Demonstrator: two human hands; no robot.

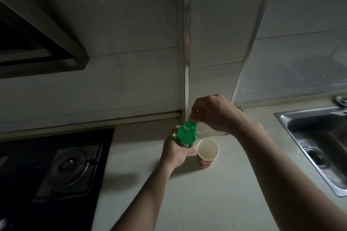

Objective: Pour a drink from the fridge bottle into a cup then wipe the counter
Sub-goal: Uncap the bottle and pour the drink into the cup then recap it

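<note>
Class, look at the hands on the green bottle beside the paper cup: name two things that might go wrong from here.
1. The bottle may fizz over when the right hand twists off the cap.
2. The light cup stands close against the left hand; a nudge might tip it on the counter.

Hidden and cut off

Bottle (186, 135) cap covered by right hand (214, 114) fingers; bottle's lower body behind left hand (175, 153); sink (309, 137) cropped at right edge.
</note>
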